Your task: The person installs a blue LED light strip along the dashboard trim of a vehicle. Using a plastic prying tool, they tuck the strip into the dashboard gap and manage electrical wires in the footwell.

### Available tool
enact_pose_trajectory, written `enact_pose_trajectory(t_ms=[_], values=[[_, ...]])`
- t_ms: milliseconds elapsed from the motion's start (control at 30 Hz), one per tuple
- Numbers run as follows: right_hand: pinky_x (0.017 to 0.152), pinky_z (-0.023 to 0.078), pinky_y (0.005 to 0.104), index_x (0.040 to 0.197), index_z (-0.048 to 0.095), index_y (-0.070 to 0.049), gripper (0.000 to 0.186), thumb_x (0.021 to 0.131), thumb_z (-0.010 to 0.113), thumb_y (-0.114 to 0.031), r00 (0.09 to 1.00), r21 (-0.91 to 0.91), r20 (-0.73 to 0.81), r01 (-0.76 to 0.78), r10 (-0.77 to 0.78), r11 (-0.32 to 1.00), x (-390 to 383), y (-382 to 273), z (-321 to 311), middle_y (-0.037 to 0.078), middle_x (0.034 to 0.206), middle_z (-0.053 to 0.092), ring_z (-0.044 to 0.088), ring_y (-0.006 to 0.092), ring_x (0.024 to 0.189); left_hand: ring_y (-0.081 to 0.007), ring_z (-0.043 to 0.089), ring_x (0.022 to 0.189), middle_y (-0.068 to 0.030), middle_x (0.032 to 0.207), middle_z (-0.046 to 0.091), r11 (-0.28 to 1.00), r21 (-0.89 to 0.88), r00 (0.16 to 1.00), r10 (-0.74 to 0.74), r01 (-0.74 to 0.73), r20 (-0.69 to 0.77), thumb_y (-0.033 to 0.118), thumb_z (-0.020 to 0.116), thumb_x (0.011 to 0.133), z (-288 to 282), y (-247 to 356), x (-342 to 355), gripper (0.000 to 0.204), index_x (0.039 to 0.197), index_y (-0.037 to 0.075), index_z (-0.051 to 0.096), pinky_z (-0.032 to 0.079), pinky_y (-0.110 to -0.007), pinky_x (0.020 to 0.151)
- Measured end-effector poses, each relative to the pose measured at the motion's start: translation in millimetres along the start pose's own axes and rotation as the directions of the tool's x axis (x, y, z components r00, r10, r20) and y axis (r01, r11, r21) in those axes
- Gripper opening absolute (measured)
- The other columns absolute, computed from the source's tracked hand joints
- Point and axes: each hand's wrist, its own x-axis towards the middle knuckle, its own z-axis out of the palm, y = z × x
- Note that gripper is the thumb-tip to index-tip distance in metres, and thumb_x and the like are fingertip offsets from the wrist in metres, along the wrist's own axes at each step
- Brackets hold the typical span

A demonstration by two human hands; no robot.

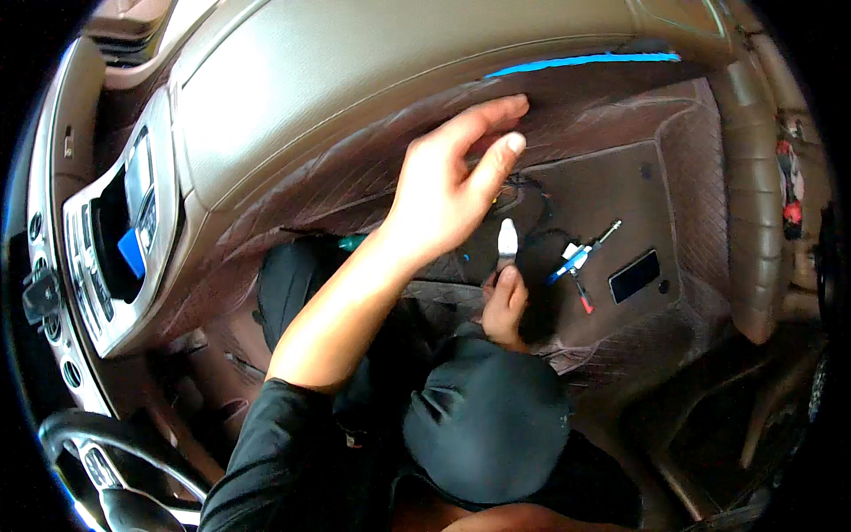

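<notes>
My left hand (456, 177) is raised before the padded tan panel (355, 62), thumb and fingers apart with nothing between them, just below a blue strip (581, 62) along the panel's lower edge. My right hand (503, 310), lower down, grips a flat tool with a white tip (508, 238); a rounded black cloth shape (487, 417) hides the forearm. Beside it on the quilted floor mat (612, 186) lie a blue-and-white tool with a metal rod (572, 259), a red-ended tool (586, 301), a black phone (634, 275) and dark wires partly behind my left hand.
This is a car interior. A centre console (115, 275) with a blue object (131, 253) in its tray is at the left, above a steering wheel (75, 426). A tan padded edge (745, 204) bounds the mat at the right, with small red objects (792, 213) beyond.
</notes>
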Motion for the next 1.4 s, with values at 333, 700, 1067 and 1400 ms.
enact_pose_trajectory(t_ms=[333,700,1067,1400], values=[[0.056,0.044,0.0338,0.086,0.059,-0.003,0.039,0.108,0.044,-0.031,0.997,-0.098,0.008,0.078,-0.077,0.992,9,-9,-18,0.006,0.069,0.062,0.058,0.0159,0.059,-0.0281,0.063,0.125,-0.0163,0.138,0.063,0.931,0.313,0.973,0.134,-0.189,0.188,0.008,0.068,0.095,19,-2,22,0.055,0.146,0.003,0.050,0.048,-0.038,0.106],[0.074,0.047,0.0265,0.099,0.067,-0.003,0.016,0.097,0.071,-0.018,0.825,-0.092,-0.329,0.455,-0.459,0.885,104,-125,-38,0.001,0.088,0.063,0.056,0.0089,0.079,-0.0308,0.048,0.140,-0.0076,0.140,0.060,0.259,0.579,0.612,0.069,-0.773,0.788,0.022,0.066,0.086,-9,26,-4,0.038,0.123,0.011,0.070,0.035,-0.052,0.119],[0.060,0.036,0.0173,0.117,0.070,-0.004,0.039,0.083,0.087,-0.014,0.687,0.011,-0.113,0.723,-0.718,0.691,183,-252,-8,-0.003,0.094,0.060,0.045,0.0004,0.067,-0.0307,0.019,0.156,-0.0070,0.167,0.031,-0.457,0.063,0.315,-0.500,-0.887,0.807,0.036,0.044,0.100,-28,15,37,0.059,0.153,0.010,0.047,0.002,-0.053,0.128],[0.083,0.055,0.0307,0.095,0.077,-0.003,0.020,0.078,0.086,-0.001,0.487,-0.218,-0.126,0.836,-0.864,0.503,171,-231,-26,0.008,0.098,0.074,0.069,0.0167,0.092,-0.0303,0.015,0.157,-0.0109,0.170,0.021,-0.524,0.046,0.323,-0.452,-0.851,0.831,0.036,0.036,0.101,-30,7,37,0.063,0.158,0.009,0.036,0.002,-0.052,0.129]])
